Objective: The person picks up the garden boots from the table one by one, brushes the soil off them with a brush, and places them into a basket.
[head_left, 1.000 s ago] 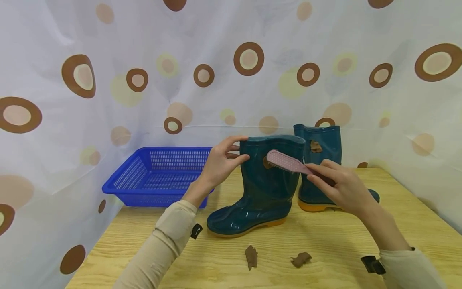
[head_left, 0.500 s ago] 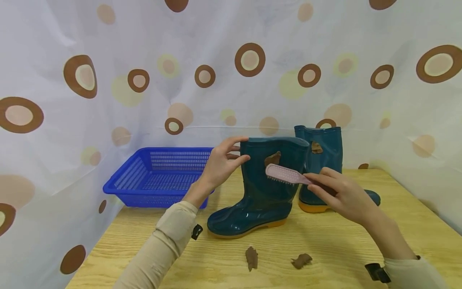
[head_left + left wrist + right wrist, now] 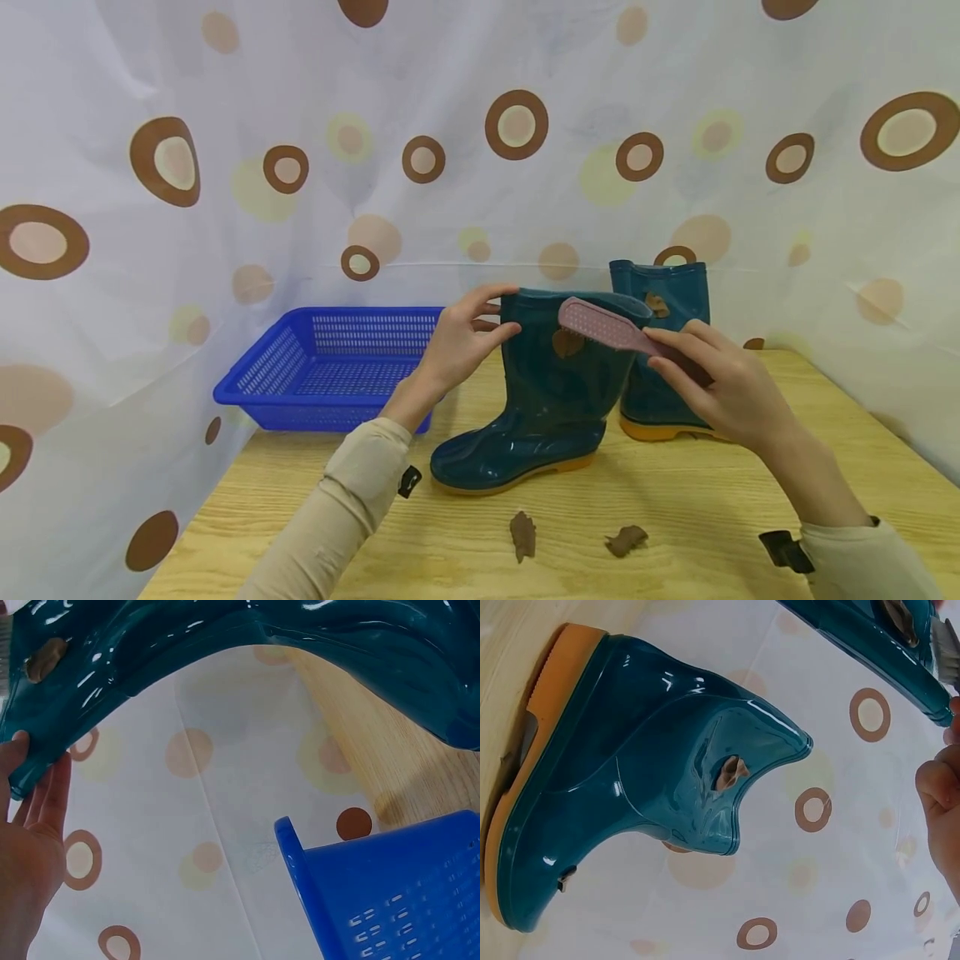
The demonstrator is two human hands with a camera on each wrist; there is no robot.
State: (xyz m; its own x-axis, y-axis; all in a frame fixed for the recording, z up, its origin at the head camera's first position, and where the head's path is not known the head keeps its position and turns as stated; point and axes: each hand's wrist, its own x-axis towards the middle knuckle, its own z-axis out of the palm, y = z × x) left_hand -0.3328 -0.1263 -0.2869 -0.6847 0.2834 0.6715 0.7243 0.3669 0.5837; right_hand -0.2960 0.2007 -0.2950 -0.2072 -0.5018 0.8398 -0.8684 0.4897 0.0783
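Note:
A dark green rain boot (image 3: pixel 551 400) stands upright on the table, its toe to the left. My left hand (image 3: pixel 459 337) grips the front of its top edge between thumb and fingers. In my right hand (image 3: pixel 731 383) is the handle of a pink brush (image 3: pixel 603 325), bristles downward. The brush head overlaps the upper shaft, just above a brown clump (image 3: pixel 567 343) stuck there; whether the bristles touch the boot, I cannot tell. Behind stands a second green boot (image 3: pixel 660 750), bearing a brown clump (image 3: pixel 731 773) on its shaft and another dark lump (image 3: pixel 566 879) near its toe.
A blue plastic basket (image 3: pixel 330 410) sits left of the boots on the wooden table (image 3: pixel 697 500). Two brown flakes, one long (image 3: pixel 522 536) and one ragged (image 3: pixel 626 541), lie in front. A spotted white curtain (image 3: pixel 450 75) hangs behind.
The brush moved down past the clump, then back up near the boot's rim. The boot's upper shaft bulges further right than before. My left hand keeps its place.

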